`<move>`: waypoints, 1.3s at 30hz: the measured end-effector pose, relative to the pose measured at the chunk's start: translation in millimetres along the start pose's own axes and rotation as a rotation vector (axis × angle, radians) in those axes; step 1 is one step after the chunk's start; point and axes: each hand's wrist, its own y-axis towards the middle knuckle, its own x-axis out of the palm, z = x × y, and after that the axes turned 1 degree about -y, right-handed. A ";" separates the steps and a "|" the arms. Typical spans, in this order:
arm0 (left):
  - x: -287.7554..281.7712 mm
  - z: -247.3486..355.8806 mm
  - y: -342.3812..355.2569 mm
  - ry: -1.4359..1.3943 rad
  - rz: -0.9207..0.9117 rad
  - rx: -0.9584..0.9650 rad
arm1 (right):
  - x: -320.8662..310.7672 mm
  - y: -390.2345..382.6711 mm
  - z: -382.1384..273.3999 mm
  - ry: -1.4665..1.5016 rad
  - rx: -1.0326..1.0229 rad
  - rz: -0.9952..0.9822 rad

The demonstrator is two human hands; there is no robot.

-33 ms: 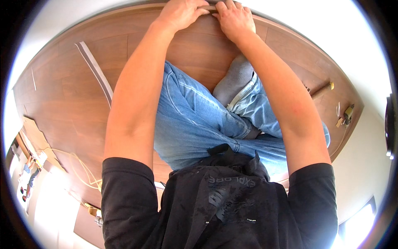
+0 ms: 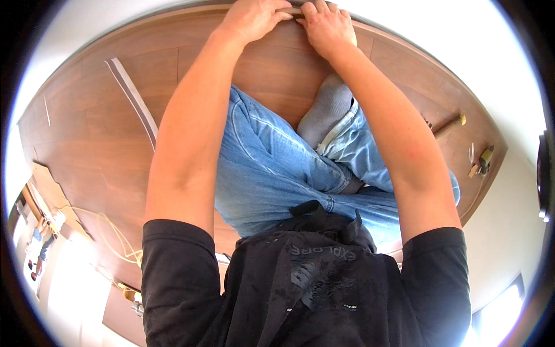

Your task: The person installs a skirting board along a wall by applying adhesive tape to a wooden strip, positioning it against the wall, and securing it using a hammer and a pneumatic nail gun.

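Observation:
Both my arms reach to the far edge of the floor, where a brown baseboard [image 2: 191, 11] runs along the foot of the white wall. My left hand [image 2: 252, 19] is closed, its thumb and fingers pinching at the baseboard's upper edge. Close beside it on the right, my right hand [image 2: 327, 28] bends its fingers over the same edge, thumb pointing inward. A narrow gap with a bit of brown trim shows between the two hands. The fingertips are partly hidden at the top of the view.
I sit on a brown wood floor [image 2: 272, 63], legs folded. A long grey-and-dark strip [image 2: 132, 91] lies left of my left arm. Farther left are a cardboard piece [image 2: 60, 194] and a yellow cord [image 2: 113, 222]. On the right lie a wooden-handled tool [image 2: 448, 126] and a yellow-green tool [image 2: 487, 156].

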 end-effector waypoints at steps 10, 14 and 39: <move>5.5 -1.0 -2.4 0.059 0.007 -0.008 | 3.4 -8.4 3.1 0.002 -0.064 0.125; 7.8 0.1 -1.5 0.055 0.022 -0.037 | 0.3 -6.5 9.2 0.027 -0.058 0.073; 13.1 7.7 3.2 0.225 -0.156 -0.127 | 16.8 -52.4 92.6 1.854 0.989 0.105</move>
